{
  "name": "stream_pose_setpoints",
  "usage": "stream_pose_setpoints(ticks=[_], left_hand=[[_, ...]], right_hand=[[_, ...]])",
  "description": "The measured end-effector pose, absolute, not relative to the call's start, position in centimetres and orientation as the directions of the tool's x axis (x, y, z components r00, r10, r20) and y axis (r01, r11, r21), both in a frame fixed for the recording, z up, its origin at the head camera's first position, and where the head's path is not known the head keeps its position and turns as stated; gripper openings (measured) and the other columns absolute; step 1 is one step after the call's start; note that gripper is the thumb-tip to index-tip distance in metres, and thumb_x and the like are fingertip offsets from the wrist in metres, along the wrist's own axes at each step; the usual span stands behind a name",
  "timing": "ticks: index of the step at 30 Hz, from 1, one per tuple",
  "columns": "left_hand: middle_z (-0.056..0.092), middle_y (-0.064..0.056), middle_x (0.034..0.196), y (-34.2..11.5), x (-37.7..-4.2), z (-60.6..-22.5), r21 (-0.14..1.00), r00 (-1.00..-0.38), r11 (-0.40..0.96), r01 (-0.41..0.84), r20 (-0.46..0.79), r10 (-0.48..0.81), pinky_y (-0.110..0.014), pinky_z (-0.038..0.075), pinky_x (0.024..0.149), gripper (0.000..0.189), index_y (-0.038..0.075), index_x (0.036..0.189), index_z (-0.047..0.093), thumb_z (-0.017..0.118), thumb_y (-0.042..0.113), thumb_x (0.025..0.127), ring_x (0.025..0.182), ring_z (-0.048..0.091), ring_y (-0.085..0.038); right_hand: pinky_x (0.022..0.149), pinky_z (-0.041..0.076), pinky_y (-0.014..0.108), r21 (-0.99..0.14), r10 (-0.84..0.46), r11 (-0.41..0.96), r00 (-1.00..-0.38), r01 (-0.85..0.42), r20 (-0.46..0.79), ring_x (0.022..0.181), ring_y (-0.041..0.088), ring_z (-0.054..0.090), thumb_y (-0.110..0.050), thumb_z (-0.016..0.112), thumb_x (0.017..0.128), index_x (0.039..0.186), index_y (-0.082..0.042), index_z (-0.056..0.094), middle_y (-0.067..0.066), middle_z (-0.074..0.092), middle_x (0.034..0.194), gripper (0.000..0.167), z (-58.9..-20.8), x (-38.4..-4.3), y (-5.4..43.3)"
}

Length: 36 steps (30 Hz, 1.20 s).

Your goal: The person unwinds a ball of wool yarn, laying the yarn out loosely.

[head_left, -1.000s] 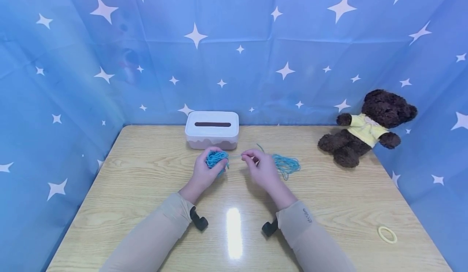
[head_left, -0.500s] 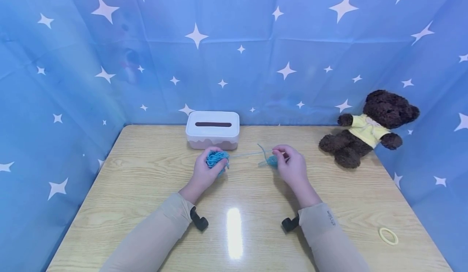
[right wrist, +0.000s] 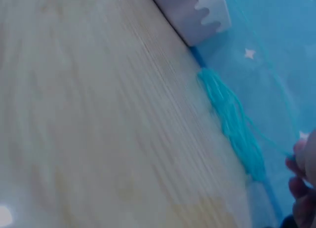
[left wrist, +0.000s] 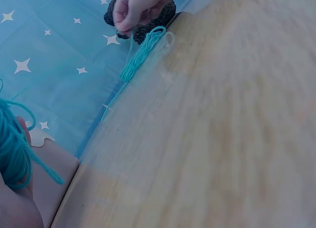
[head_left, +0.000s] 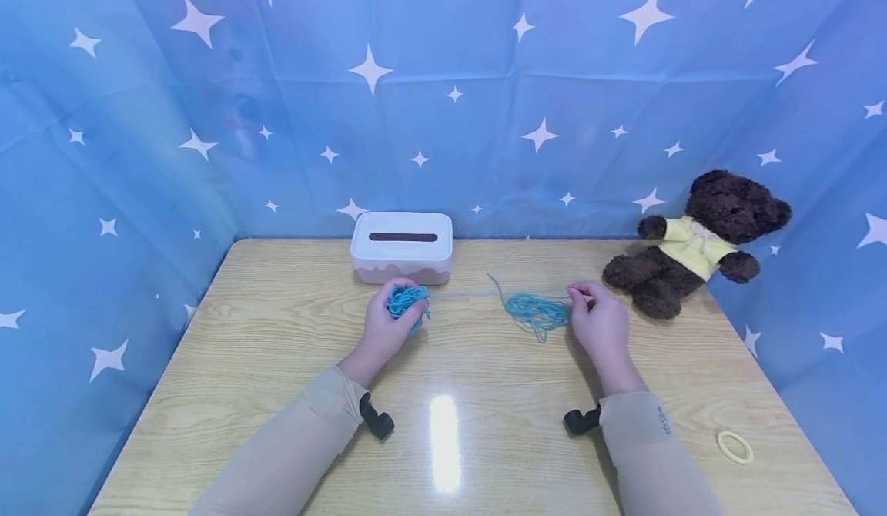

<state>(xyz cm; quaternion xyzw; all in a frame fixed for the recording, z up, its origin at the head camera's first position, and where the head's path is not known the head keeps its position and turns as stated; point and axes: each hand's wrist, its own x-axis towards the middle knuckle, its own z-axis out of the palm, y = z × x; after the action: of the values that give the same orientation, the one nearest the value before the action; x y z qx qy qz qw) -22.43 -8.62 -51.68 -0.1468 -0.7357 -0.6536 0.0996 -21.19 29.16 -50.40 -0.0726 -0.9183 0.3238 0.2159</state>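
While the tabletop (head_left: pixel 506 431) spreads wide near me in the head view, my left hand (head_left: pixel 383 327) grips a turquoise yarn bundle (head_left: pixel 405 300); my right hand (head_left: pixel 603 330) pinches its strand (head_left: pixel 471 294), right of a loose pile (head_left: pixel 535 313) short of the far edge. Left wrist: bundle looped, one end dangling. Right wrist: blurred, pile seemingly slack.

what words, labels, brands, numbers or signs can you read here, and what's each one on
Nothing is clearly legible.
Right sleeve: a small dark marking on its cuff in the head view, too small and blurred to read.
No lettering can be made out on the slotted box, teddy bear or blue yarn.
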Motion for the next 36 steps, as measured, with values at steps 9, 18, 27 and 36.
stream_pose_setpoints(ticks=[9, 18, 27, 36], left_hand=[[0.074, -0.017, 0.116, -8.6, -22.5, -51.7, 0.931, -0.936, 0.107, 0.350, 0.341, 0.092, -0.023, 0.059, 0.090, 0.027, 0.005, 0.122, 0.068, 0.077, 0.007, 0.096, 0.102, 0.069, -0.014], [0.074, -0.015, 0.122, -8.5, -22.4, -51.7, 0.931, -0.939, 0.133, 0.341, 0.330, 0.095, -0.027, 0.056, 0.098, 0.028, 0.008, 0.122, 0.069, 0.079, 0.009, 0.096, 0.110, 0.067, -0.019], [0.074, -0.013, 0.123, -8.8, -22.4, -51.6, 0.931, -0.941, 0.140, 0.336, 0.324, 0.102, -0.027, 0.056, 0.099, 0.029, 0.009, 0.123, 0.069, 0.079, 0.008, 0.096, 0.111, 0.067, -0.019], [0.073, -0.015, 0.126, -8.6, -22.4, -51.7, 0.923, -0.931, 0.142, 0.359, 0.342, 0.130, -0.027, 0.056, 0.100, 0.031, 0.009, 0.124, 0.068, 0.080, 0.008, 0.095, 0.113, 0.068, -0.020]], right_hand=[[0.086, 0.056, 0.060, -0.519, 0.232, 0.847, -0.960, 0.119, 0.159, 0.106, 0.043, 0.072, -0.027, 0.063, 0.111, 0.122, -0.008, 0.081, 0.025, 0.076, 0.124, 0.028, -50.5, -20.6, 31.3], [0.091, 0.056, 0.062, -0.514, 0.209, 0.854, -0.957, 0.079, 0.200, 0.112, 0.045, 0.072, -0.027, 0.062, 0.112, 0.135, -0.008, 0.076, 0.025, 0.074, 0.130, 0.034, -49.9, -20.4, 29.7], [0.069, 0.057, 0.036, -0.527, -0.007, 0.779, -0.846, -0.340, 0.534, 0.076, 0.021, 0.069, -0.022, 0.072, 0.107, 0.127, -0.007, 0.080, 0.015, 0.079, 0.121, 0.026, -49.1, -20.3, 21.6], [0.070, 0.058, 0.024, -0.689, -0.183, 0.620, -0.923, -0.375, 0.338, 0.081, 0.012, 0.070, -0.028, 0.075, 0.107, 0.141, -0.013, 0.075, 0.007, 0.079, 0.137, 0.037, -49.1, -20.5, 14.7]])
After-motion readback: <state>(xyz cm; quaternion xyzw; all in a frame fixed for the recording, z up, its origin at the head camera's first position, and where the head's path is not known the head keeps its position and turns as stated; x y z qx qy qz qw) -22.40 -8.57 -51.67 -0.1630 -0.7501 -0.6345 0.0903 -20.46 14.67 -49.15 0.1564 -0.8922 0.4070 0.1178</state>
